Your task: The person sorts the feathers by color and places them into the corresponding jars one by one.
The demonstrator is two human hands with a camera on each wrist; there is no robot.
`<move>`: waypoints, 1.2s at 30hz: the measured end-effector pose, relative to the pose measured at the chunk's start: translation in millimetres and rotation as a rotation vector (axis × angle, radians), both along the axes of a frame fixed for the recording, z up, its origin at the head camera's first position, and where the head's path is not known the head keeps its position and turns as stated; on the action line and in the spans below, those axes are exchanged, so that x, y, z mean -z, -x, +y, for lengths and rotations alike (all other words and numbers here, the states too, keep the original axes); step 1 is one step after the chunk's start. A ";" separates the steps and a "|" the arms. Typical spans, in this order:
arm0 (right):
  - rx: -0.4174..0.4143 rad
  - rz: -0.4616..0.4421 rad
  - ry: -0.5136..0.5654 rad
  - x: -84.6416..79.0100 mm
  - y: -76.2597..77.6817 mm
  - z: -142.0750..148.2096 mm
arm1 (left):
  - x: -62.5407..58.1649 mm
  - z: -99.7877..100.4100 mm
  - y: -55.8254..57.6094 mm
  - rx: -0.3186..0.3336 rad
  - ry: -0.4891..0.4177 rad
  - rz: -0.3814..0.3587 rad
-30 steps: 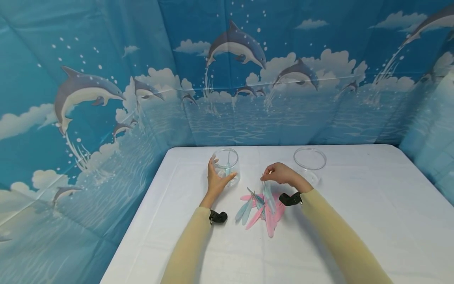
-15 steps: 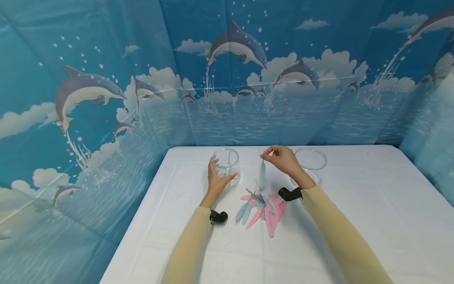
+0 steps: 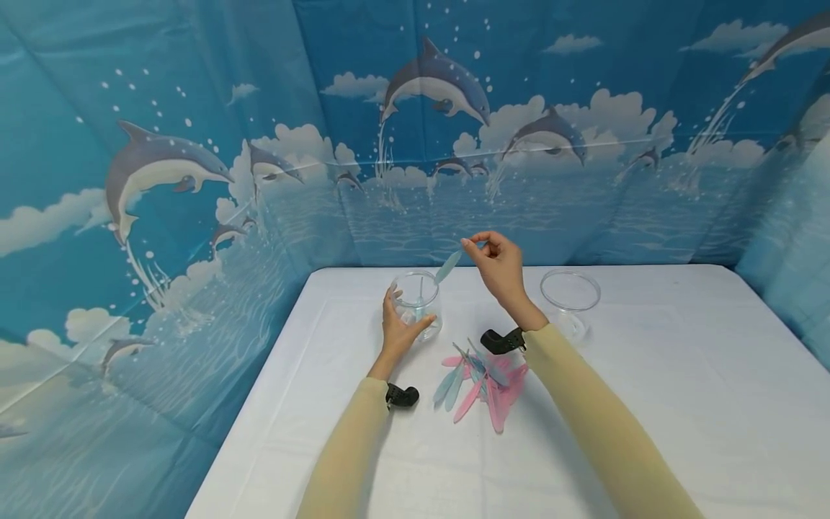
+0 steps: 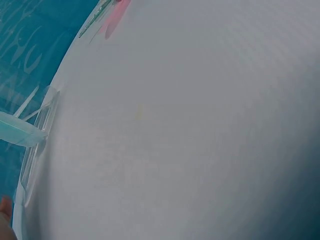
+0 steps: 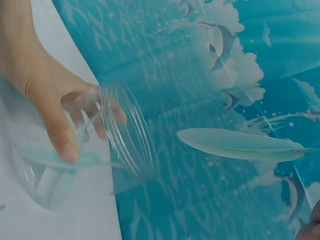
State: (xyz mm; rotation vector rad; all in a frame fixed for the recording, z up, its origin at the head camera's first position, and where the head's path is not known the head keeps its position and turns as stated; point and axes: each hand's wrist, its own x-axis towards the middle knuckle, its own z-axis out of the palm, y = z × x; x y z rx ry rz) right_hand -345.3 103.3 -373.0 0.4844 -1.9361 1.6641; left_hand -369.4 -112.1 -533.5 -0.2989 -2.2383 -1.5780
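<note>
A clear jar [image 3: 428, 328] stands upright near the table's far edge, with my left hand [image 3: 397, 333] curled round its side. Inside it, pale blue-green feathers [image 5: 60, 172] show through the wall in the right wrist view. My right hand [image 3: 501, 263] pinches one light blue feather [image 3: 448, 267] by its quill, up at the jar's mouth, its vane pointing down toward the rim [image 5: 131, 132]. In the right wrist view that feather lies just apart from the rim. The left wrist view catches only a sliver of my left hand [image 4: 6, 220] beside the jar.
A pile of pink feathers [image 3: 512, 389] and blue feathers [image 3: 447, 386] lies on the white tabletop [image 3: 428, 468] between my forearms. A second clear jar [image 3: 570, 292] stands at the right. Dolphin-print cloth [image 3: 389, 209] hangs directly behind the table.
My right hand has lifted the blue feather off the pile and carried it up and left to the jar's mouth. The left hand has kept its grip on the jar.
</note>
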 end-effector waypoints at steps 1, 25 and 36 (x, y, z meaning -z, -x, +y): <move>0.002 0.023 0.009 3.5 5.3 -3.3 | 0.0 0.0 0.1 -0.003 0.002 0.000; 0.003 -0.248 -0.449 45.4 19.6 -19.3 | -0.5 -1.2 0.3 -0.021 0.021 -0.012; -0.299 -0.731 -0.910 90.8 17.5 27.7 | 0.4 0.0 0.4 -0.025 0.020 0.000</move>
